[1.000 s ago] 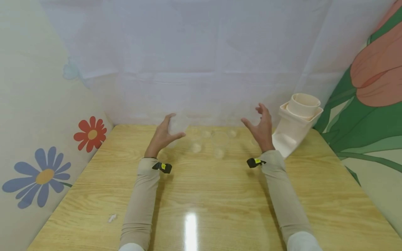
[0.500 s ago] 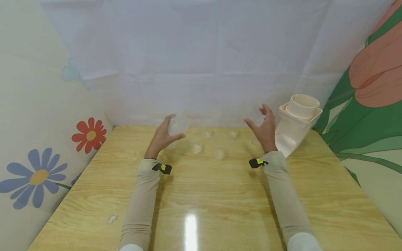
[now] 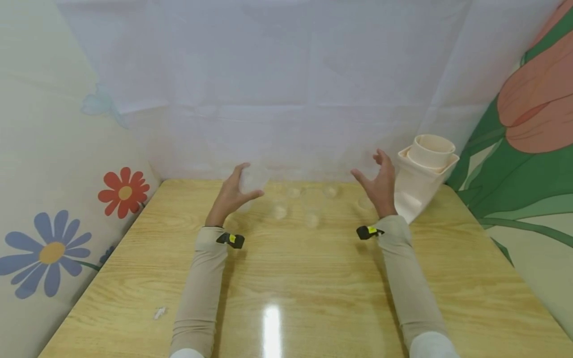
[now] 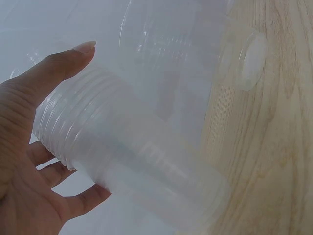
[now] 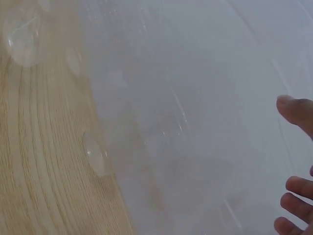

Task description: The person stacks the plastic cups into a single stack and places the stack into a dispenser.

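My left hand [image 3: 229, 196] grips a stack of clear plastic cups [image 4: 132, 142] near the table's back edge. Several nested rims show in the left wrist view, with the thumb over them and the fingers below. The right hand [image 3: 380, 186] is raised with thumb and fingers spread apart, holding nothing. Just left of its wrist a clear plastic cup [image 3: 364, 202] stands on the table. Between the hands stand several more clear cups, among them a front cup [image 3: 312, 219] and one to its left [image 3: 279, 212]. Their walls barely show against the white cloth.
A cream plastic holder [image 3: 416, 186] with a round tube on top stands right of the right hand. Behind the wooden table [image 3: 304, 278] hangs a white cloth [image 3: 268, 69]. A small white scrap [image 3: 159, 312] lies at front left.
My right hand has drifted slightly to the right, toward the cream holder, still holding nothing. The left hand keeps its grip on the cup stack and stays almost in place.
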Action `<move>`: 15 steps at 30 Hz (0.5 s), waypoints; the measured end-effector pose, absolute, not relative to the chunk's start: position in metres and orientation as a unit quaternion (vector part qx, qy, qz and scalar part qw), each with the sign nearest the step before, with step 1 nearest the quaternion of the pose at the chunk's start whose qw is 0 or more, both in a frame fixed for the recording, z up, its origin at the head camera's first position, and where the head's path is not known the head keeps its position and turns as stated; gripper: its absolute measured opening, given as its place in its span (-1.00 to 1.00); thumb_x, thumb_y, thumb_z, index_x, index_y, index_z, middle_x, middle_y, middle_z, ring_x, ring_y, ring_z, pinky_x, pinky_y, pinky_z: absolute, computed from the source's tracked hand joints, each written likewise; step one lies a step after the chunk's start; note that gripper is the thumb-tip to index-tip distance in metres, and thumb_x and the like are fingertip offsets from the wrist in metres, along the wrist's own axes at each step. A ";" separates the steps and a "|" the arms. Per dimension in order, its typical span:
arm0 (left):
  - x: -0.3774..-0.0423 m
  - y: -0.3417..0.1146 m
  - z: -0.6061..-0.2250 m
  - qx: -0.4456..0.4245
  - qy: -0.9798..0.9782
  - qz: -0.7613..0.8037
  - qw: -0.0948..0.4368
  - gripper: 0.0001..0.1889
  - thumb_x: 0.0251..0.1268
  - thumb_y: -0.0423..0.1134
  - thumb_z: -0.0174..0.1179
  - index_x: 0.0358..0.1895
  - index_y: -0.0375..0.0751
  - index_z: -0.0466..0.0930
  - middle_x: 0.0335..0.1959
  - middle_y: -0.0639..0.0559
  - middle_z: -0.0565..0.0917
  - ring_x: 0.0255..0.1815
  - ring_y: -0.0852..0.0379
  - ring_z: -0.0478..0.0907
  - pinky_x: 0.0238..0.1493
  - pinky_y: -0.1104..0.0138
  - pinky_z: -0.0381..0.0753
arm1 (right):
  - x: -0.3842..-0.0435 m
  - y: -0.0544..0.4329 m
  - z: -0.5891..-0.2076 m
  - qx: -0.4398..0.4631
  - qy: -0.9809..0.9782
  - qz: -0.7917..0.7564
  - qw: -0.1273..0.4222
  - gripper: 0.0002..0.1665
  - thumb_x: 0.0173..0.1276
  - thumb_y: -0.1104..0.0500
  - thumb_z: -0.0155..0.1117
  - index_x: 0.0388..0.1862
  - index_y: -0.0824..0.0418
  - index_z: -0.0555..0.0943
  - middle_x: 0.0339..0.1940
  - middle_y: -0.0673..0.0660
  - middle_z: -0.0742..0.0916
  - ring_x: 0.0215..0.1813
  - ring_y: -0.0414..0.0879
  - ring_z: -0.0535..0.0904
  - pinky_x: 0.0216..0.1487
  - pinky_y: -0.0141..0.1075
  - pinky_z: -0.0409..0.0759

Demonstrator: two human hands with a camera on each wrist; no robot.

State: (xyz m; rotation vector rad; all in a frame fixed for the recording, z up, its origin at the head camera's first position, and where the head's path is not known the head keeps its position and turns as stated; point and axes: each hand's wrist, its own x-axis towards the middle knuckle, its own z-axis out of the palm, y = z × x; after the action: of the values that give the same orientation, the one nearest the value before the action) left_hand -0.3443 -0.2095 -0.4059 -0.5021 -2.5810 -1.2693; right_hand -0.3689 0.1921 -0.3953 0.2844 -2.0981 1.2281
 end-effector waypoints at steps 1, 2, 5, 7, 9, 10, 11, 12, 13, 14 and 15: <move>-0.344 -0.209 -0.406 -0.171 -0.878 -0.433 0.110 0.01 0.18 0.04 0.46 0.57 -0.17 0.03 0.54 -0.28 0.17 0.50 -0.30 0.17 0.38 -0.20 0.22 | -0.369 0.192 -0.395 0.108 -0.806 0.472 0.340 0.00 0.16 0.19 0.56 0.46 0.45 0.24 0.28 0.47 0.49 0.33 0.33 0.35 0.38 0.16 0.25; -0.344 -0.209 -0.405 -0.171 -0.878 -0.433 0.110 0.01 0.18 0.04 0.46 0.57 -0.17 0.03 0.55 -0.28 0.16 0.50 -0.30 0.16 0.39 -0.20 0.22 | -0.369 0.192 -0.395 0.106 -0.807 0.471 0.339 -0.01 0.16 0.19 0.56 0.46 0.45 0.24 0.29 0.47 0.49 0.34 0.32 0.34 0.38 0.16 0.25; -0.342 -0.210 -0.404 -0.170 -0.879 -0.433 0.109 0.01 0.17 0.04 0.46 0.57 -0.16 0.03 0.55 -0.28 0.16 0.51 -0.29 0.15 0.39 -0.19 0.21 | -0.368 0.193 -0.396 0.102 -0.809 0.472 0.335 -0.02 0.18 0.21 0.55 0.47 0.45 0.24 0.31 0.46 0.48 0.35 0.32 0.33 0.39 0.17 0.24; -0.341 -0.210 -0.404 -0.169 -0.879 -0.432 0.108 0.02 0.16 0.04 0.47 0.57 -0.16 0.03 0.55 -0.28 0.16 0.50 -0.29 0.16 0.39 -0.19 0.21 | -0.368 0.194 -0.396 0.100 -0.810 0.471 0.334 -0.02 0.19 0.21 0.55 0.47 0.44 0.24 0.31 0.46 0.47 0.35 0.33 0.33 0.38 0.17 0.25; -0.341 -0.210 -0.404 -0.169 -0.880 -0.430 0.108 0.03 0.16 0.04 0.47 0.57 -0.17 0.03 0.55 -0.27 0.16 0.51 -0.29 0.15 0.40 -0.19 0.20 | -0.367 0.195 -0.397 0.100 -0.809 0.472 0.335 -0.02 0.18 0.21 0.55 0.46 0.45 0.25 0.30 0.47 0.48 0.35 0.33 0.34 0.38 0.17 0.25; -0.340 -0.210 -0.403 -0.169 -0.880 -0.430 0.107 0.03 0.16 0.04 0.47 0.57 -0.17 0.03 0.55 -0.27 0.17 0.51 -0.29 0.16 0.40 -0.19 0.20 | -0.367 0.195 -0.397 0.100 -0.809 0.472 0.336 -0.02 0.17 0.22 0.55 0.46 0.45 0.25 0.30 0.47 0.48 0.35 0.33 0.34 0.38 0.17 0.25; -0.340 -0.210 -0.403 -0.169 -0.880 -0.430 0.108 0.02 0.16 0.04 0.47 0.57 -0.17 0.03 0.55 -0.27 0.17 0.50 -0.29 0.16 0.40 -0.19 0.20 | -0.367 0.196 -0.398 0.100 -0.809 0.471 0.337 -0.02 0.17 0.21 0.55 0.46 0.45 0.25 0.30 0.47 0.48 0.34 0.33 0.34 0.38 0.16 0.25; -0.340 -0.210 -0.403 -0.170 -0.880 -0.429 0.108 0.02 0.16 0.04 0.47 0.57 -0.18 0.03 0.55 -0.28 0.17 0.50 -0.30 0.16 0.40 -0.19 0.20 | -0.368 0.196 -0.398 0.100 -0.809 0.471 0.338 -0.02 0.16 0.21 0.56 0.46 0.46 0.26 0.29 0.47 0.48 0.34 0.34 0.35 0.39 0.15 0.25; -0.340 -0.209 -0.402 -0.170 -0.880 -0.429 0.108 0.02 0.16 0.04 0.47 0.57 -0.18 0.03 0.54 -0.28 0.17 0.50 -0.30 0.16 0.40 -0.19 0.21 | -0.368 0.197 -0.398 0.099 -0.809 0.470 0.339 -0.02 0.15 0.21 0.56 0.45 0.46 0.26 0.29 0.47 0.49 0.34 0.33 0.35 0.39 0.14 0.26; -0.340 -0.210 -0.402 -0.170 -0.881 -0.429 0.109 0.02 0.16 0.03 0.47 0.57 -0.17 0.03 0.54 -0.28 0.17 0.50 -0.30 0.16 0.39 -0.19 0.21 | -0.368 0.198 -0.398 0.098 -0.809 0.471 0.339 -0.02 0.15 0.22 0.56 0.45 0.47 0.26 0.29 0.47 0.49 0.34 0.33 0.35 0.39 0.13 0.26; -0.339 -0.210 -0.401 -0.170 -0.881 -0.428 0.109 0.02 0.16 0.03 0.47 0.57 -0.17 0.03 0.54 -0.29 0.18 0.49 -0.31 0.17 0.39 -0.20 0.21 | -0.368 0.198 -0.399 0.097 -0.809 0.472 0.338 -0.02 0.15 0.22 0.56 0.45 0.47 0.26 0.29 0.47 0.49 0.34 0.33 0.35 0.39 0.13 0.26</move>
State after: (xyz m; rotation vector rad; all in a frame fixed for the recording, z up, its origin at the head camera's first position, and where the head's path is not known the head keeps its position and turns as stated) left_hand -0.3394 -0.2096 -0.4011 -0.5004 -2.5901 -1.2593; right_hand -0.3684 0.1982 -0.3986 0.2520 -2.1064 1.2289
